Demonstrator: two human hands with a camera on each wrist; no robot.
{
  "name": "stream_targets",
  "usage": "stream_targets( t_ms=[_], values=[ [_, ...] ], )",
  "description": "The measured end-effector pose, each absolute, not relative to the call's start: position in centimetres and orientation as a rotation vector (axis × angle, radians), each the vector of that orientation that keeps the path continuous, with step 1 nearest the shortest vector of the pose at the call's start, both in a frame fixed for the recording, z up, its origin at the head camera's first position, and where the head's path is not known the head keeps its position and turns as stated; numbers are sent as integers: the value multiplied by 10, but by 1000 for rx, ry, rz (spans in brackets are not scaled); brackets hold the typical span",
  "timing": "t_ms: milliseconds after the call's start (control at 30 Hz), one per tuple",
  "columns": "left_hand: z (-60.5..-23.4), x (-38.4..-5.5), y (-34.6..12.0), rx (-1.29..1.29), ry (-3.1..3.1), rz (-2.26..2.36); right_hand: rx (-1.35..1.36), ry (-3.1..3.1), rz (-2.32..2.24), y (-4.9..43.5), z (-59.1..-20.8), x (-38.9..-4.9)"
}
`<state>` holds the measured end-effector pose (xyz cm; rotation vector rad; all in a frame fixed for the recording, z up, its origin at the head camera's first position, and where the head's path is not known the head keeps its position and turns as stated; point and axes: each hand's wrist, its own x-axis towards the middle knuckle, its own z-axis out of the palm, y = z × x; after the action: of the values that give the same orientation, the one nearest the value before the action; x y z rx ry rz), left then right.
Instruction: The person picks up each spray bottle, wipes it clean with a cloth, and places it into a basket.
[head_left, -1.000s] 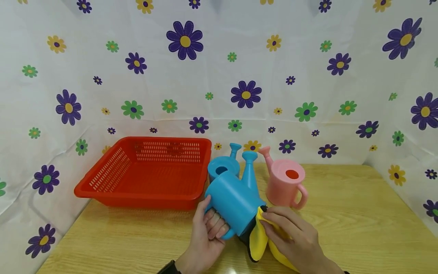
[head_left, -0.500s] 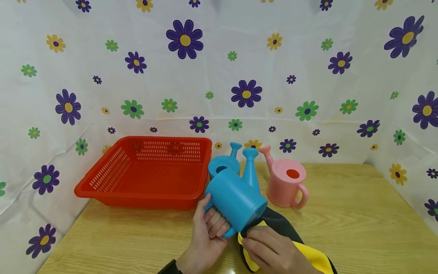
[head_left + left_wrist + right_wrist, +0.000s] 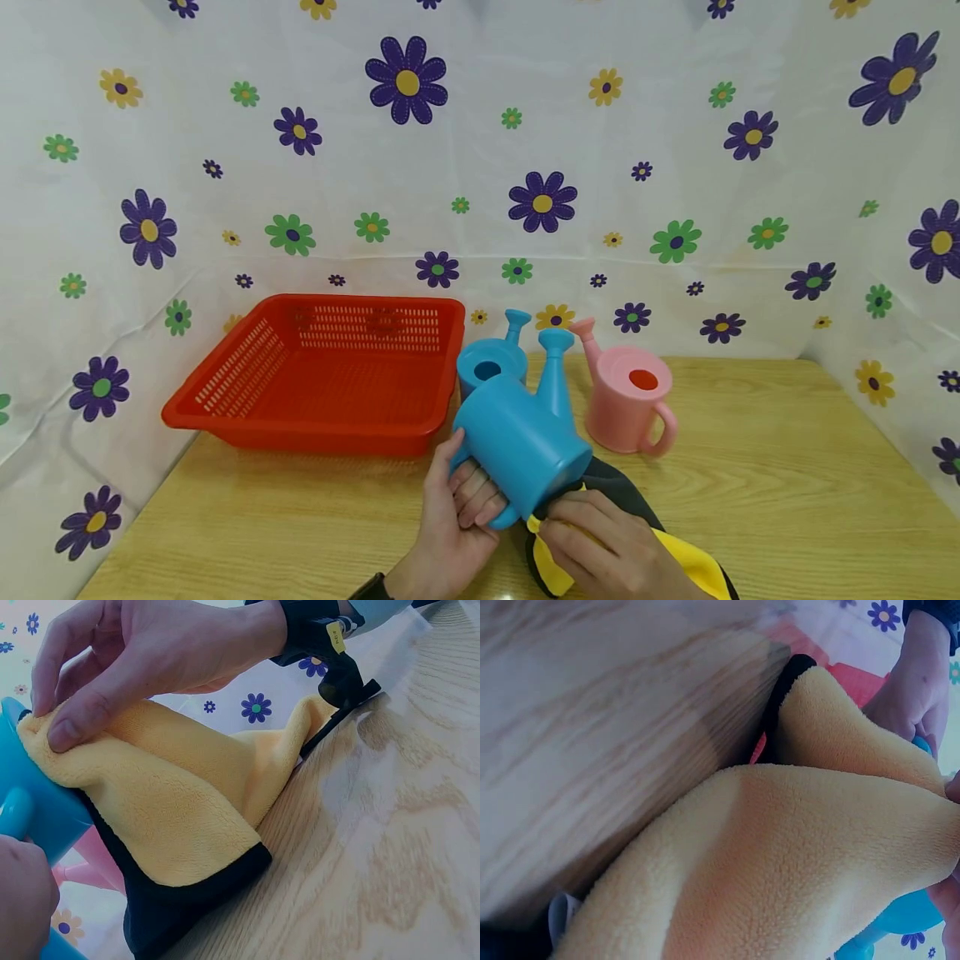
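Observation:
A blue watering can (image 3: 517, 442) is held tilted over the table, its sprinkler spout pointing up and its base turned to the lower right. My left hand (image 3: 453, 521) grips it by the handle, fingers curled round. At the base, my right hand (image 3: 611, 542) pinches a yellow and black cloth (image 3: 172, 810) against the can. The cloth's plush yellow side fills much of the right wrist view, and its black edge and dark side hang down in the left wrist view. Part of it drapes toward the table, under the right hand.
Behind the held can stands a second blue watering can (image 3: 502, 354), partly hidden by it. A pink watering can (image 3: 626, 408) stands to its right. A red plastic basket (image 3: 322, 437) sits at the left on the wooden table (image 3: 787, 483). A flowered sheet (image 3: 480, 150) hangs behind.
The right hand has moved left and down with the cloth, from the can's lower right edge to its base. The cloth's dark side now shows behind that hand. The left hand's grip stays the same.

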<state>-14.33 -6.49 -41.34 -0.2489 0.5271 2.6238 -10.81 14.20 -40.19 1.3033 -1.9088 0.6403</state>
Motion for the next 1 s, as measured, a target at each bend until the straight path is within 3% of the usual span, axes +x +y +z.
stream_targets(
  t_ms=[400,700,1000],
  values=[
    [-412,-142,-66,-294,531,2613,1109,-1797,713,151,-394,-121],
    [-415,-139,-68,-191,515,2605,911,-1887,711,164,-398,-121],
    [-415,-138,-69,-221,528,2596,880,-1903,743,172,-398,-124]
  ],
)
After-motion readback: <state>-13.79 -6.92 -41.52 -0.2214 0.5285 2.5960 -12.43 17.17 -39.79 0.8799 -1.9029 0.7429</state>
